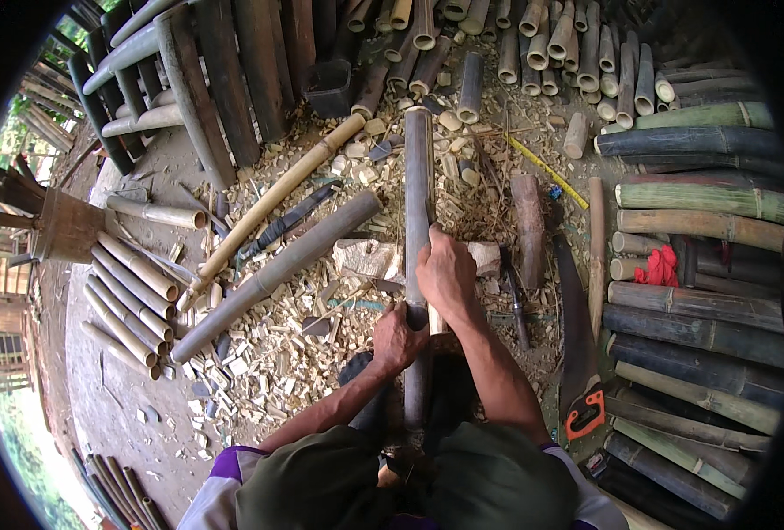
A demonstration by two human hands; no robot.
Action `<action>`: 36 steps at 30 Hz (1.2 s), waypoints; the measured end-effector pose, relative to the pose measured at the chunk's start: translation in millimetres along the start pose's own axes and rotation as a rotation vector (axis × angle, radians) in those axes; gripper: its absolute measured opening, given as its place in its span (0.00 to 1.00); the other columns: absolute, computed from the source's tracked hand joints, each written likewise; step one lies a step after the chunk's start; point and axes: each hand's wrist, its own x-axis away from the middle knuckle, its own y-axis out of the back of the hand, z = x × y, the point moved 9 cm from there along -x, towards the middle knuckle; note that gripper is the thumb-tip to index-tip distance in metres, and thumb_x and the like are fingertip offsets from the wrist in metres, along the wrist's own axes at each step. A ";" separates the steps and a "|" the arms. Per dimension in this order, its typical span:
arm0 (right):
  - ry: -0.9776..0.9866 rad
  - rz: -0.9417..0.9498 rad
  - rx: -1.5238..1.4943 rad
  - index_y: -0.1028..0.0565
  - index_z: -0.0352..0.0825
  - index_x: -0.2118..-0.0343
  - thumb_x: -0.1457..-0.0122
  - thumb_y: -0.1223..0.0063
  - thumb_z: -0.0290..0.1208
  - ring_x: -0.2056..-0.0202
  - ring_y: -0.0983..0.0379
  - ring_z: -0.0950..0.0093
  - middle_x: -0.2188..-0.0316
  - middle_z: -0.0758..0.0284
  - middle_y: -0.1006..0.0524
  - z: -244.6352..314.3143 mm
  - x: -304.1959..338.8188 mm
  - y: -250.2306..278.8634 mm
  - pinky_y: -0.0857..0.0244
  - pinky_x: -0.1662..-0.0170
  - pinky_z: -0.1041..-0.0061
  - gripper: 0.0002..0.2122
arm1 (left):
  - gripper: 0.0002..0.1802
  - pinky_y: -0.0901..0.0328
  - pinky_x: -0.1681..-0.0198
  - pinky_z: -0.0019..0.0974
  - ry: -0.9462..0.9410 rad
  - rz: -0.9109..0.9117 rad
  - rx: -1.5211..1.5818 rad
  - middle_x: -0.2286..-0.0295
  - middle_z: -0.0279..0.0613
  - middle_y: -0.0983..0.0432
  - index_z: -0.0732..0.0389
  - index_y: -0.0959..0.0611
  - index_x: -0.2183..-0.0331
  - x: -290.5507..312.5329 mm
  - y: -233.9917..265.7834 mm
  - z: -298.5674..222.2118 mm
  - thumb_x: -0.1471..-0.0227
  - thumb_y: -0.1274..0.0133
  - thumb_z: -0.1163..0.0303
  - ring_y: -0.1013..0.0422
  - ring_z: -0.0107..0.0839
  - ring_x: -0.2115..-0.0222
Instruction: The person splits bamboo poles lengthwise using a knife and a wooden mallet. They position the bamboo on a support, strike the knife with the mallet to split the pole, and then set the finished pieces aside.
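A long dark bamboo pole point(418, 168) runs away from me between my knees, lying across a pale, rough block point(370, 259). My left hand point(398, 339) is closed around its nearer part. Farther along, my right hand point(446, 276) is closed at the pole's right side, its fingers partly hidden. From under that hand shows the end of a pale strip point(437, 323), pressed along the pole. To the left lie a thick grey bamboo pole point(277, 276) and a thinner yellowish one point(273, 208). A thin dark tool point(516, 305) rests right of my right hand.
Wood chips point(295, 375) cover the ground. A handsaw point(579, 353) with an orange handle and a yellow measuring tape point(546, 170) lie right. Stacked bamboo poles point(701, 305) line the right side; cut tubes point(131, 305) lie left. A bamboo frame point(189, 97) stands far left.
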 end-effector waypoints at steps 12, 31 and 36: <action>-0.112 0.002 -0.027 0.24 0.27 0.65 0.36 0.48 0.28 0.76 0.20 0.67 0.72 0.56 0.19 34.2 -160.0 10.3 0.26 0.75 0.65 0.08 | 0.34 0.30 0.59 0.53 0.029 0.003 0.042 0.67 0.59 0.24 0.69 0.22 0.68 -0.7 5.9 0.2 0.58 0.31 0.45 0.24 0.56 0.65; 0.030 0.198 -0.333 0.25 0.28 0.62 0.30 0.53 0.31 0.74 0.21 0.59 0.77 0.55 0.22 -46.6 78.0 11.9 0.31 0.69 0.62 0.10 | 0.29 0.31 0.56 0.39 -0.054 0.330 0.619 0.66 0.42 0.18 0.69 0.17 0.55 7.8 6.6 12.5 0.51 0.28 0.58 0.26 0.29 0.64; 0.087 0.144 -0.214 0.25 0.29 0.63 0.31 0.50 0.33 0.70 0.24 0.46 0.74 0.48 0.23 -64.1 78.3 9.3 0.32 0.67 0.54 0.11 | 0.29 0.31 0.47 0.40 -0.049 0.367 0.645 0.58 0.47 0.17 0.69 0.18 0.50 1.0 -4.8 15.8 0.49 0.30 0.63 0.24 0.31 0.56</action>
